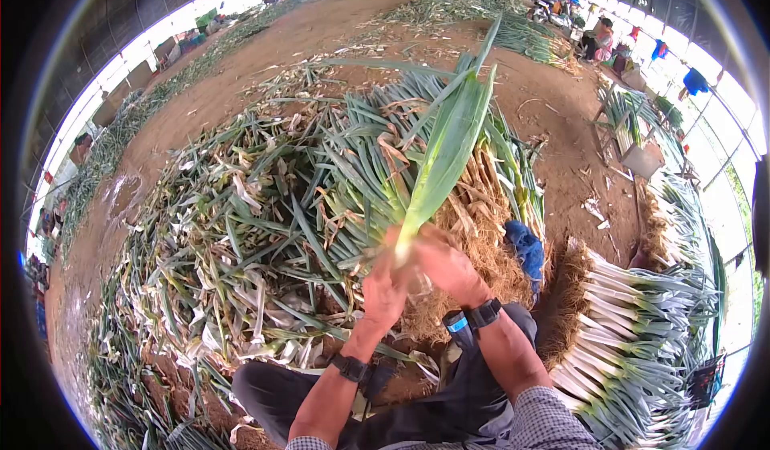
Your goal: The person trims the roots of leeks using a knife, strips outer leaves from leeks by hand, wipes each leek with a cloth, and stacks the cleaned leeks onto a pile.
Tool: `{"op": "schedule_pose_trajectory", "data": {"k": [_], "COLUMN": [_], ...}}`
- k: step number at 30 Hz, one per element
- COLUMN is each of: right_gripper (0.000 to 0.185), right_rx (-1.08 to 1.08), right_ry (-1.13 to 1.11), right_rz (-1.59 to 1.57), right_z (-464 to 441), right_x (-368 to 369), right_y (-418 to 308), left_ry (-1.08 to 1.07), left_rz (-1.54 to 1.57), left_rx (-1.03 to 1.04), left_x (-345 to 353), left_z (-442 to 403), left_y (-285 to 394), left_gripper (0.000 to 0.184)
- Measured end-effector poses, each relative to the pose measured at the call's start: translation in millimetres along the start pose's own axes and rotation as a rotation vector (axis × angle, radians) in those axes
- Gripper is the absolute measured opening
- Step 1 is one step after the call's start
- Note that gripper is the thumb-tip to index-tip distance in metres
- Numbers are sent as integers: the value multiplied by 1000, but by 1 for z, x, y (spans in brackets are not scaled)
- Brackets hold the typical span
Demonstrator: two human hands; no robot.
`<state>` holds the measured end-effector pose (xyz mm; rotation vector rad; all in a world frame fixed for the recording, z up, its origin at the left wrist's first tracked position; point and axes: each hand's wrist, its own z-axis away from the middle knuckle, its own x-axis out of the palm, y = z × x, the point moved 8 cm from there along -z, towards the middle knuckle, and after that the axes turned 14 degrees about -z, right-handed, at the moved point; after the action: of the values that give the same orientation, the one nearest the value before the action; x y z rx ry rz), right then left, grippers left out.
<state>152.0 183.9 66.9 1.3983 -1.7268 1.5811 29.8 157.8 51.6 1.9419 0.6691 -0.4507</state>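
One leek (449, 149), pinched low by left hand (383, 291) and right hand (451, 269) near centre, leaves (216, 269) heaped at left, white-stemmed leeks (630, 334) laid lower right.

- Left hand (383, 289) and right hand (446, 265), both blurred, gripping the pale base of a long, broad-leaved green stalk (451, 153)
- Crumpled dark-blue cloth (525, 248) against brown, stringy roots (499, 280)
- White-stemmed, green-topped stalks (622, 330) lying in a row at right
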Motion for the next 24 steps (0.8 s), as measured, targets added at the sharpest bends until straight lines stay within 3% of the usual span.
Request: {"op": "schedule_pose_trajectory", "data": {"k": [1,3,4,8,9,11,14,17,18,21,22,24], "right_gripper": [34,31,29,26,27,30,27,29,29,27,26,25], "right_rx": [39,-59,-87,-187,-118,-102,-184,-250,-265,-333,-362,-498], "right_ry": [132,46,39,91,130,232,338,493,524,690,757,660], "right_rz": [131,-57,1,340,163,-13,-118,10,34,27,12,-4], "right_z": [-1,-6,-9,-24,-32,-44,-56,-52,-52,-52,-51,-52], "right_x": [-11,-4,-10,-29,-34,-50,-83,-103,-108,-115,-121,-136], "right_y": [2,1,-3,-35,-38,-46,-40,-34,-34,-45,-52,-71], "left_ry": [31,83,99,-772,-974,-809,-702,-475,-348,-320,-366,-431], "left_rz": [-47,-142,-243,344,412,360,443,-112,-163,-227,-394,-779], "left_rx": [51,146,263,-259,-438,-269,-298,66,144,256,334,398], "left_x": [-2,-2,0,24,22,11,-5,-24,-32,-70,-80,-116], "left_z": [2,5,10,44,62,71,81,68,66,58,66,80], "left_y": [3,7,11,-39,-52,-71,-66,-61,-55,-34,-48,-91], "left_gripper": [46,50,49,46,53,56,42,25,14,12,11,12]}}
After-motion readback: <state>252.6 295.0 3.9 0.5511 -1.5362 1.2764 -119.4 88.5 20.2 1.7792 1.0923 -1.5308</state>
